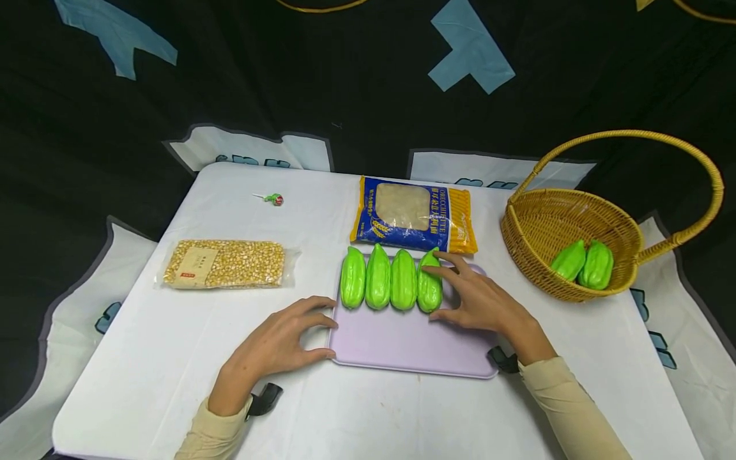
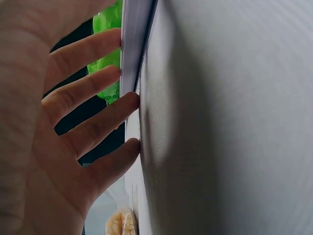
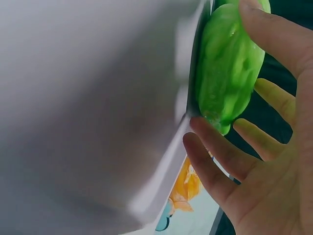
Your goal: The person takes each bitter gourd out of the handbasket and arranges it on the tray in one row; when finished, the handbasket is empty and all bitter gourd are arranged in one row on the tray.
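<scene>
Several bright green, ridged gourds, one of them the second gourd (image 1: pixel 377 278), lie side by side along the far half of a lilac tray (image 1: pixel 414 345). My right hand (image 1: pixel 480 297) is at the rightmost gourd (image 1: pixel 429 291), its fingers spread about the far end and the thumb by the near end. In the right wrist view the thumb overlaps that gourd (image 3: pixel 227 63), while the other fingers spread loosely beyond it. At the tray's left edge is my left hand (image 1: pixel 282 338), fingers apart and fingertips at the rim, holding nothing.
A wicker basket (image 1: pixel 517 255) with two more green gourds (image 1: pixel 596 265) stands on the right. Behind the tray lies a blue and yellow pasta bag (image 1: pixel 411 214). A bag of corn kernels (image 1: pixel 230 264) and a lollipop (image 1: pixel 275 199) are on the left.
</scene>
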`<state>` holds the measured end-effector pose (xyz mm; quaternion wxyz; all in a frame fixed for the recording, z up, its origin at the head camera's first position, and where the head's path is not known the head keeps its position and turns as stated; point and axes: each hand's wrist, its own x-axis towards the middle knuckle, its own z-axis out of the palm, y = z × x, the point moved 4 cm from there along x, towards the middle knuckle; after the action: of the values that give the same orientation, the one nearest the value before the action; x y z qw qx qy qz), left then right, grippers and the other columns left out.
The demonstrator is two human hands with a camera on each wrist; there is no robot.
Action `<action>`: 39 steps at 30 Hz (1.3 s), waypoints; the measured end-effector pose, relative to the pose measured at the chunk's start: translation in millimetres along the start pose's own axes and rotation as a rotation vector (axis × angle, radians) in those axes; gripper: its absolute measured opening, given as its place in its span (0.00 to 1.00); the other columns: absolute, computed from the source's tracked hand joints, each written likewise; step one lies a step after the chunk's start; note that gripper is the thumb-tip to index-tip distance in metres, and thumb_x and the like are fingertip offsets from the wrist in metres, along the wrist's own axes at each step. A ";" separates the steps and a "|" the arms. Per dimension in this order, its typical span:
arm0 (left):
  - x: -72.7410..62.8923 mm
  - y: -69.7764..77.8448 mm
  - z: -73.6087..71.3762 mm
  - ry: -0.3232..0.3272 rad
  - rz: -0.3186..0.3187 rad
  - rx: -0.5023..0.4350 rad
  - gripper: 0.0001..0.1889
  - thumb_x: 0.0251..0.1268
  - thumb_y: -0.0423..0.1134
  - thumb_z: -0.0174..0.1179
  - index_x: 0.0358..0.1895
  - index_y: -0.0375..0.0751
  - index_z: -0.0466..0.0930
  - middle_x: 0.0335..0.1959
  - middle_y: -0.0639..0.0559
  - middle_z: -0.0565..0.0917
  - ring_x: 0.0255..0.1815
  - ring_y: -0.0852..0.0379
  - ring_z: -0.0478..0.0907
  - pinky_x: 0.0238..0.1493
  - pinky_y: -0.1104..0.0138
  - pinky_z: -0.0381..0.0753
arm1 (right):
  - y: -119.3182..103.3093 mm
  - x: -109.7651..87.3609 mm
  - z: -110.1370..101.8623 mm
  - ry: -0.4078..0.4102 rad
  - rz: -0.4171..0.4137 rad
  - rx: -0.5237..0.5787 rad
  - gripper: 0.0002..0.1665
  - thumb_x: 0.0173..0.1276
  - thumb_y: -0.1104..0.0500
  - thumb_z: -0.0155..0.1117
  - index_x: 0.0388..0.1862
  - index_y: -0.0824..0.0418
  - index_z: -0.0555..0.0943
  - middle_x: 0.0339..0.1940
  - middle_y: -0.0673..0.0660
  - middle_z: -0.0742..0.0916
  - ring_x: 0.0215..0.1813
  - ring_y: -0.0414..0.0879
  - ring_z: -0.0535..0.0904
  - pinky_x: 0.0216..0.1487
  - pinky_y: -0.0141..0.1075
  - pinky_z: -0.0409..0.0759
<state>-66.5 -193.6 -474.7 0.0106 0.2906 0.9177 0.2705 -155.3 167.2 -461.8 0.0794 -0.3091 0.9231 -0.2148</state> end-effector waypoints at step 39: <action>-1.1 -0.2 0.6 0.011 0.001 0.022 0.24 0.55 0.60 0.82 0.53 0.55 0.91 0.73 0.55 0.79 0.73 0.51 0.77 0.71 0.54 0.82 | 53.1 -58.1 -106.9 0.126 0.289 -0.151 0.35 0.77 0.47 0.71 0.77 0.57 0.75 0.74 0.67 0.77 0.74 0.67 0.73 0.68 0.72 0.76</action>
<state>-65.6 -194.1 -475.4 0.0022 0.2896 0.9205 0.2622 -167.4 277.5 -389.0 0.0280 -0.1640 0.9746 -0.1502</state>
